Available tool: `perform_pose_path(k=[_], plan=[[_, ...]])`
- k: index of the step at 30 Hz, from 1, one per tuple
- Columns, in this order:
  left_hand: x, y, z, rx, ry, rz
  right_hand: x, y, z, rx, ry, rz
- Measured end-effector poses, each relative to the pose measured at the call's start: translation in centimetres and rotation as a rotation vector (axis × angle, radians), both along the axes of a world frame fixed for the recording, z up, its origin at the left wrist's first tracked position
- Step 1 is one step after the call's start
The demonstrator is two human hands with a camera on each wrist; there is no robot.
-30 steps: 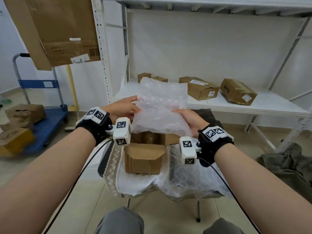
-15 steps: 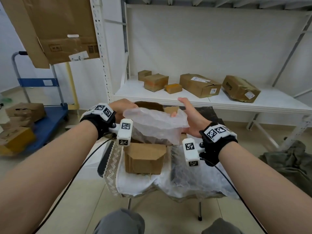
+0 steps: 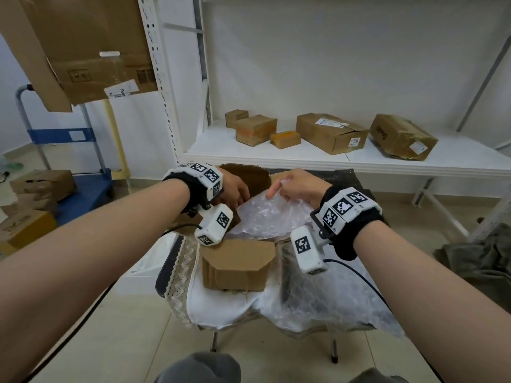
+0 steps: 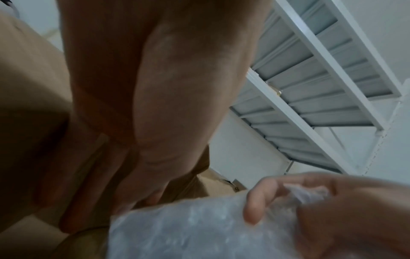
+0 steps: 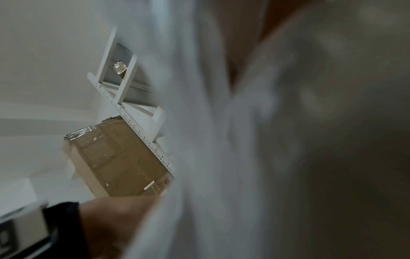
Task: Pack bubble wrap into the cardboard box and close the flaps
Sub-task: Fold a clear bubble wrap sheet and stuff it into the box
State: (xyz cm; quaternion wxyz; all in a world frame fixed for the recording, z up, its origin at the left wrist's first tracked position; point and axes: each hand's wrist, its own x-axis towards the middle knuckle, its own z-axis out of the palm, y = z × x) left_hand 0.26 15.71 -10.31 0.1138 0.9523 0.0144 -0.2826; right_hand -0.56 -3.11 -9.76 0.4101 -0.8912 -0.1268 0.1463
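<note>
Packing step in hand: a crumpled sheet of bubble wrap (image 3: pixel 265 217), translucent and dimpled, sits in the mouth of the open cardboard box (image 3: pixel 237 266) and bulges above its rim. The right hand (image 3: pixel 301 186) pinches the sheet's far edge, fingers (image 4: pixel 252 206) curled round the film. The left hand (image 3: pixel 235 189) reaches down at the box's left side beside the sheet; the wrist views are blurred, so whether its fingers grip anything cannot be told. The box is plain brown corrugated board with 1 near flap (image 3: pixel 237 251) folded outward and a far flap (image 3: pixel 249 176) standing up; it rests on a small surface draped in white cloth (image 3: pixel 218 302) with a lace-trimmed edge, more bubble wrap (image 3: pixel 331 305) spread beside it. By judgement, the next move calls for pressing the springy sheet below the rim, since it may rebound and hold the flaps open.
</note>
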Motion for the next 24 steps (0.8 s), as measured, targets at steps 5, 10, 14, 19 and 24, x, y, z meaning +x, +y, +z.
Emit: perform_pose_path(k=[5, 10, 14, 19, 24], plan=[[0.5, 0.2, -1.5, 0.07, -0.022, -0.075, 0.0, 0.2, -0.1, 0.029, 0.019, 0.021], [0.8, 1.0, -2.4, 0.039, -0.025, -0.088, -0.1, 0.8, -0.3, 0.046, 0.02, 0.06], [0.9, 1.2, -3.0, -0.103, -0.004, -0.042, -0.2, 1.1, -0.3, 0.026, 0.022, 0.065], [0.8, 1.7, -3.2, -0.089, -0.058, -0.021, -0.7, 1.0, 0.0, 0.031, 0.035, 0.068], [0.5, 2.3, -3.0, -0.096, -0.11, 0.04, -0.5, 1.2, 0.0, 0.007, 0.035, 0.036]])
